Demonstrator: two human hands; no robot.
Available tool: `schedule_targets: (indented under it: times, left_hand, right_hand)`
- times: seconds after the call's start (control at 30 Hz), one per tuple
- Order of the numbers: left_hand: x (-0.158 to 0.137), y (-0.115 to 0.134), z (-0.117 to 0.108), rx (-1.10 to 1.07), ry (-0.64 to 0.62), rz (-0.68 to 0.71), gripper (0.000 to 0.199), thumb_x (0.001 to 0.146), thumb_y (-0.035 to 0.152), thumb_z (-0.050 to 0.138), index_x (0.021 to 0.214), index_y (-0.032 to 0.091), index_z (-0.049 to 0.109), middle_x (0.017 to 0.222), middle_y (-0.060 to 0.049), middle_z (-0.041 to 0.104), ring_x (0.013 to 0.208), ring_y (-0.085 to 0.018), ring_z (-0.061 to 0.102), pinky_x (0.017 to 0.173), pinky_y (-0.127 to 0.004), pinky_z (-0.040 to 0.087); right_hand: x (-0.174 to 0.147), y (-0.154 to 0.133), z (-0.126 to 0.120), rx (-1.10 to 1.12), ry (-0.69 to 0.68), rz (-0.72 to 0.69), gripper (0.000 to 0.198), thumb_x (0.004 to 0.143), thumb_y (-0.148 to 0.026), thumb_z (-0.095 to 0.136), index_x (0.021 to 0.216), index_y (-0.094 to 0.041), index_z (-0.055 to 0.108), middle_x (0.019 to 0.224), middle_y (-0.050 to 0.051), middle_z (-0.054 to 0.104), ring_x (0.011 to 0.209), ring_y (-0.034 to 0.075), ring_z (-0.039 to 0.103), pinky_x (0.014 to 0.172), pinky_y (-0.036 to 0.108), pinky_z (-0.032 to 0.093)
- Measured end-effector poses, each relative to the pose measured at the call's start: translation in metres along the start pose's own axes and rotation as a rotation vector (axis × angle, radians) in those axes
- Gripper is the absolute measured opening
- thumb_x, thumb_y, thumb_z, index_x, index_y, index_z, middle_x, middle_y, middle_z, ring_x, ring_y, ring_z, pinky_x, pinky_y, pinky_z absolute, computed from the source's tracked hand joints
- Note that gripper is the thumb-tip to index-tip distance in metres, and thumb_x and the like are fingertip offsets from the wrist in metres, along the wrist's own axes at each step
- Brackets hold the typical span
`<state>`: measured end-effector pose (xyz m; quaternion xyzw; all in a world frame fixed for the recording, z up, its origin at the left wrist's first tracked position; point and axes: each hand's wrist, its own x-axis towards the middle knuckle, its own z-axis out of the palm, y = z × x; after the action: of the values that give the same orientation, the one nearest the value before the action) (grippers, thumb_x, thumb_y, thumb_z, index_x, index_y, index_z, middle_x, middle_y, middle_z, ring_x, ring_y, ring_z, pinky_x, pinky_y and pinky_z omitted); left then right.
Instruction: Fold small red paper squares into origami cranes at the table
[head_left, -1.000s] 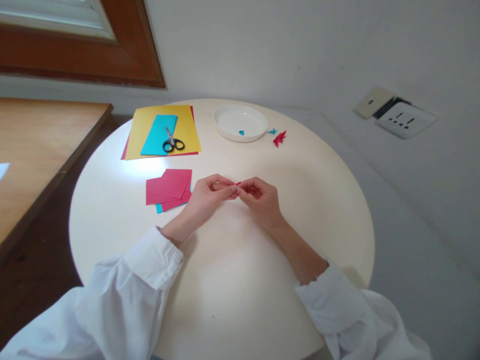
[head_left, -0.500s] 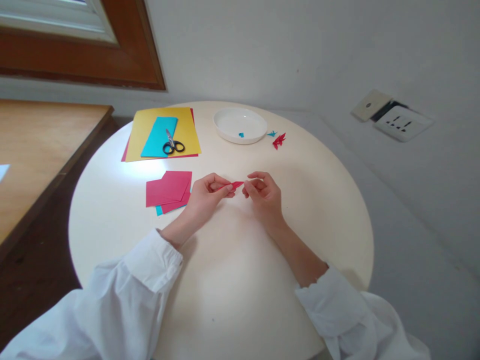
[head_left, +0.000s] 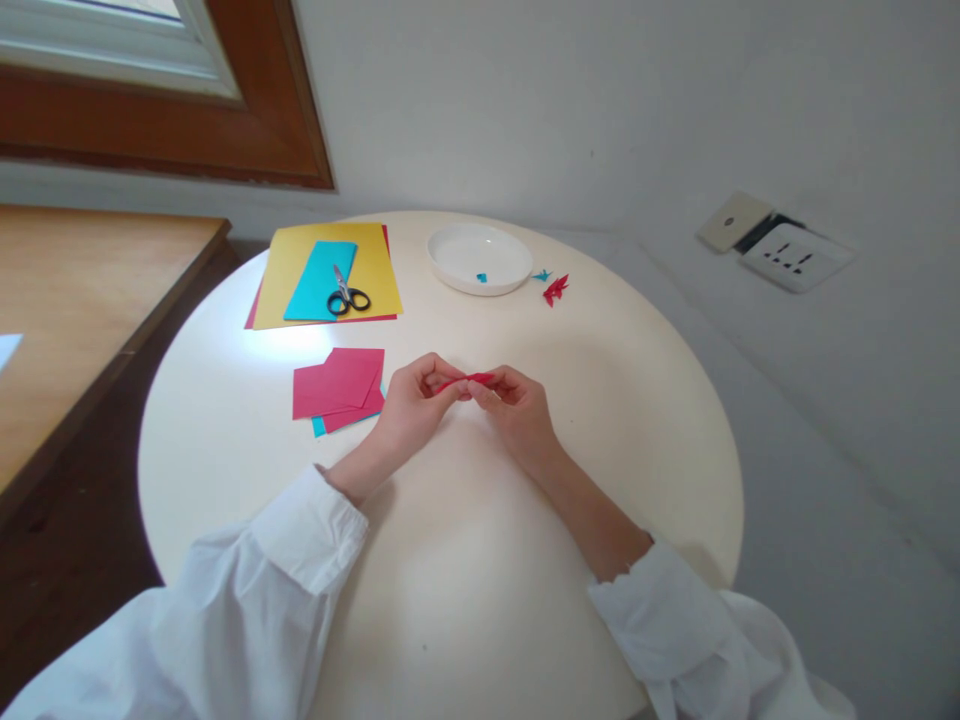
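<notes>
A small folded piece of red paper (head_left: 477, 378) is pinched between my two hands above the middle of the round table. My left hand (head_left: 421, 400) grips its left part with thumb and fingers. On the other side my right hand (head_left: 517, 405) is closed on it too, its thumb tip close against the left thumb. Fingers cover much of the folds. Left of my left hand lie several red paper squares (head_left: 337, 385), with a blue paper edge (head_left: 319, 426) showing beneath them.
At the back left, black-handled scissors (head_left: 346, 295) rest on blue paper (head_left: 311, 285) over yellow sheets (head_left: 285, 265). A white dish (head_left: 450, 280) holds a small blue piece (head_left: 481, 278). Beside it sit a blue folded figure (head_left: 542, 275) and red ones (head_left: 556, 290). A wall stands behind.
My right hand has moved left and closed on the red paper, its thumb now beside the left one. The left hand keeps its pinch. The view has tipped slightly.
</notes>
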<state>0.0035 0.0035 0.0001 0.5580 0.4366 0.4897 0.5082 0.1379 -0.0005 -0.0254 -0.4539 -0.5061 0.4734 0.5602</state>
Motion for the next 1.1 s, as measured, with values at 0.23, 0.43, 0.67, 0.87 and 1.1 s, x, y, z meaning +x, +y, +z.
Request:
schedule_targets:
  times: [0.23,0.43,0.67,0.87,1.1]
  left_hand:
    - [0.001,-0.004,-0.001,-0.024,-0.008,0.007,0.014,0.068,0.023,0.066,0.065,0.016,0.054,0.061,0.0,0.064,0.063,-0.013,0.063,0.062,-0.024,0.049]
    - [0.001,-0.008,0.0,0.002,-0.026,0.039,0.014,0.07,0.025,0.064,0.065,0.017,0.054,0.063,0.0,0.064,0.064,-0.013,0.063,0.062,-0.025,0.049]
    - [0.002,-0.007,-0.002,0.04,-0.021,0.063,0.014,0.071,0.026,0.063,0.068,0.017,0.053,0.064,-0.001,0.064,0.066,-0.014,0.063,0.063,-0.025,0.048]
    - [0.002,-0.01,-0.001,0.01,-0.038,-0.011,0.023,0.069,0.032,0.066,0.083,0.017,0.054,0.062,0.0,0.065,0.066,-0.015,0.064,0.064,-0.026,0.048]
    - [0.008,-0.023,-0.005,0.213,-0.152,0.04,0.021,0.077,0.033,0.055,0.071,0.015,0.062,0.072,-0.004,0.067,0.068,-0.015,0.06,0.062,-0.024,0.044]
  right_hand:
    - [0.001,0.0,0.001,0.072,0.01,0.051,0.012,0.063,-0.028,0.07,0.062,-0.019,0.063,0.062,-0.002,0.067,0.062,0.013,0.062,0.069,0.03,0.049]
    - [0.001,0.0,0.0,0.044,0.007,0.04,0.013,0.064,-0.029,0.069,0.06,-0.019,0.061,0.062,-0.001,0.068,0.061,0.013,0.062,0.066,0.029,0.049]
    - [0.002,0.002,-0.002,-0.06,0.022,-0.006,0.015,0.068,-0.033,0.067,0.065,-0.018,0.064,0.062,-0.001,0.066,0.06,0.013,0.059,0.062,0.027,0.047]
    - [0.001,0.0,-0.006,-0.166,0.034,-0.034,0.019,0.069,-0.034,0.063,0.06,-0.018,0.059,0.058,-0.002,0.061,0.055,0.011,0.052,0.055,0.026,0.041]
    - [0.001,0.0,-0.008,-0.265,0.042,-0.095,0.018,0.069,-0.034,0.063,0.061,-0.018,0.058,0.059,-0.001,0.06,0.057,0.012,0.052,0.057,0.027,0.042]
